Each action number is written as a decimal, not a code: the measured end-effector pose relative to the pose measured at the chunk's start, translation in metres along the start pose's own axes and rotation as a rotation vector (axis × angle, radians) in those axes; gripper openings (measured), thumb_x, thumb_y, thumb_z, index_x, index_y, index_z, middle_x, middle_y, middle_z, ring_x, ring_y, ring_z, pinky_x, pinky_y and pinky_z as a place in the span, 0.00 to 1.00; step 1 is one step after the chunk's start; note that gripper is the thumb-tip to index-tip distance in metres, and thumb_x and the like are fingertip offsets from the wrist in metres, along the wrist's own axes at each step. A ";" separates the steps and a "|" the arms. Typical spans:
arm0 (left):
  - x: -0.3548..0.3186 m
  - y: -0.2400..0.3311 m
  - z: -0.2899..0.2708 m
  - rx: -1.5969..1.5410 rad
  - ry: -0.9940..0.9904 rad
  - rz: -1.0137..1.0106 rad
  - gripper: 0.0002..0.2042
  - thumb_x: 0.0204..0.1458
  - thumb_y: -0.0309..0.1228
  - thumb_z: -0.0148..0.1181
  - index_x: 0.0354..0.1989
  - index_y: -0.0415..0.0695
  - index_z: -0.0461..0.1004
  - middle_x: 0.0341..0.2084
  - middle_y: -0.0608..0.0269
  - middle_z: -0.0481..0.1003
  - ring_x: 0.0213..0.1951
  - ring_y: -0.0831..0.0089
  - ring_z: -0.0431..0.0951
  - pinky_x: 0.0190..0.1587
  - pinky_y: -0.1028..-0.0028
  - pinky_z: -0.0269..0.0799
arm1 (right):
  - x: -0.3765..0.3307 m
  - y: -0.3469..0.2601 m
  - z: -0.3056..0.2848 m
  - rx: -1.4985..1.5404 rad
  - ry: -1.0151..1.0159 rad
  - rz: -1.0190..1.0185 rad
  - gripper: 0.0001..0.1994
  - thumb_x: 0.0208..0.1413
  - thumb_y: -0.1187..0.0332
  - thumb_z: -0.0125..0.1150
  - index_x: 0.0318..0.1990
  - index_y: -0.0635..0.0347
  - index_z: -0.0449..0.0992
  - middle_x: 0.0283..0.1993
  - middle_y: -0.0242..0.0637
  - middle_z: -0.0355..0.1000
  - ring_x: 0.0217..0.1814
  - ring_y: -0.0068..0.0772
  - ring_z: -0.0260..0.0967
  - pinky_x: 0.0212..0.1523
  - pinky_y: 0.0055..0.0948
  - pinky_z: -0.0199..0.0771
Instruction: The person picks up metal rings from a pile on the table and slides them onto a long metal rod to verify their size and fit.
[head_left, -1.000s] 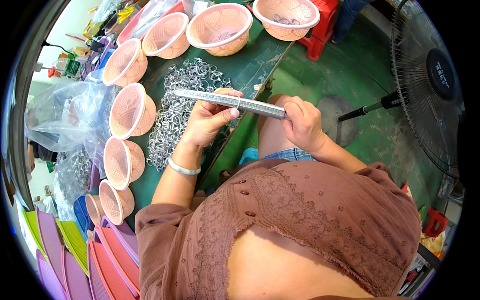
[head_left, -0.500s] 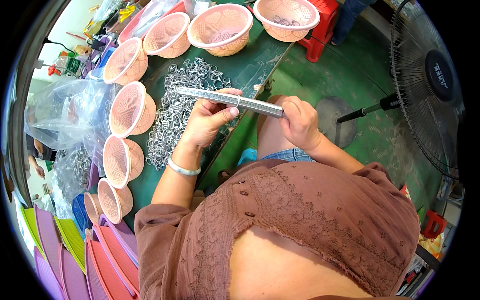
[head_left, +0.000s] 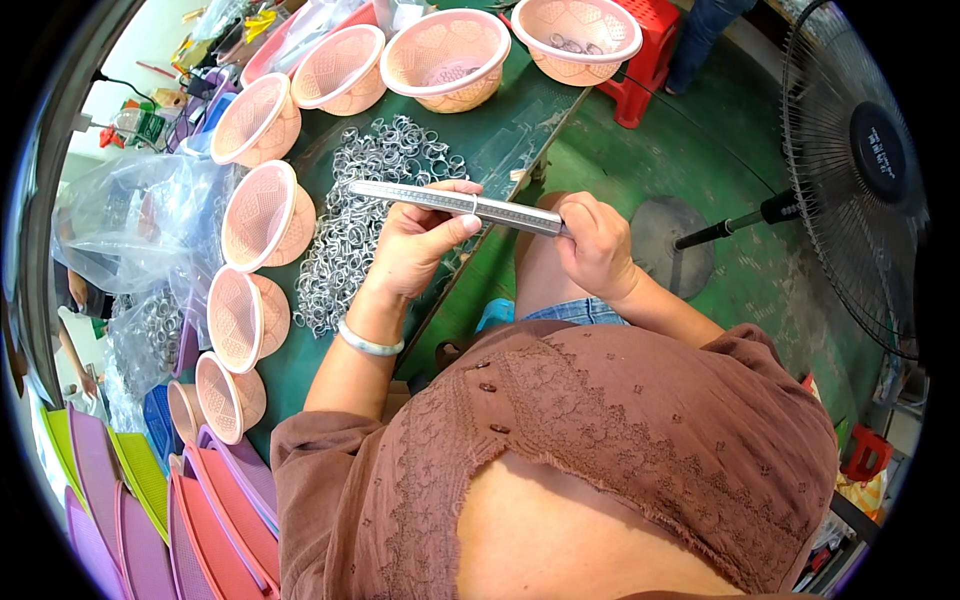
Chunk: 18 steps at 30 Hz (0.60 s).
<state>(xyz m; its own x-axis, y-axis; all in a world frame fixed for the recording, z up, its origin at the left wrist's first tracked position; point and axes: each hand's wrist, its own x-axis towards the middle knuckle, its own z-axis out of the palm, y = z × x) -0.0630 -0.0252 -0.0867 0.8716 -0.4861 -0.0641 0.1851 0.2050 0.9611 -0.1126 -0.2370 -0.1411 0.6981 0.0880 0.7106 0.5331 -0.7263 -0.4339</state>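
My right hand (head_left: 598,245) is closed around the thick end of a tapered silver ring mandrel (head_left: 520,215) with fine markings along it. The rod lies nearly level in front of me, its thin tip to the left. One ring (head_left: 475,203) sits around the rod near its middle. My left hand (head_left: 415,245) pinches at this ring, thumb on the near side and fingers on the far side, partly hidden by the rod. Beneath and beyond, a wide pile of loose silver rings (head_left: 345,245) is spread on the green table (head_left: 490,125).
Several pink woven baskets, one with rings (head_left: 582,40), line the table's far and left sides. Plastic bags (head_left: 140,215) lie to the left, stacked coloured trays (head_left: 215,520) at lower left. A standing fan (head_left: 860,170) and a red stool (head_left: 648,65) are on the right.
The mandrel and my right hand have shifted slightly to the left, and the thin tip sits a little lower. My left hand keeps its pinch at the ring.
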 end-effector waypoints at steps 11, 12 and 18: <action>-0.001 -0.001 -0.001 0.037 0.002 0.006 0.16 0.43 0.21 0.62 0.43 0.37 0.71 0.31 0.67 0.73 0.33 0.81 0.71 0.38 0.81 0.67 | -0.001 0.001 0.002 0.024 0.009 -0.006 0.12 0.28 0.81 0.57 0.24 0.62 0.64 0.26 0.40 0.63 0.25 0.43 0.62 0.25 0.35 0.64; -0.002 -0.001 -0.001 0.039 0.001 0.005 0.16 0.43 0.21 0.62 0.43 0.37 0.71 0.31 0.67 0.73 0.33 0.81 0.71 0.38 0.81 0.67 | -0.001 0.001 0.002 0.021 0.011 -0.006 0.12 0.28 0.81 0.57 0.24 0.62 0.64 0.26 0.40 0.63 0.25 0.43 0.62 0.25 0.35 0.64; -0.002 0.004 0.002 0.112 0.025 0.058 0.14 0.44 0.22 0.60 0.41 0.37 0.71 0.28 0.69 0.72 0.32 0.82 0.69 0.37 0.81 0.66 | 0.002 0.000 0.003 0.053 0.022 -0.010 0.12 0.28 0.80 0.58 0.24 0.62 0.64 0.25 0.39 0.62 0.24 0.42 0.62 0.24 0.35 0.63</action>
<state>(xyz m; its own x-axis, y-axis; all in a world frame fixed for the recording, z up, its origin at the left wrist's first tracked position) -0.0649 -0.0253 -0.0823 0.8905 -0.4548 -0.0130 0.0835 0.1353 0.9873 -0.1101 -0.2351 -0.1415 0.6820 0.0795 0.7270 0.5650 -0.6885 -0.4548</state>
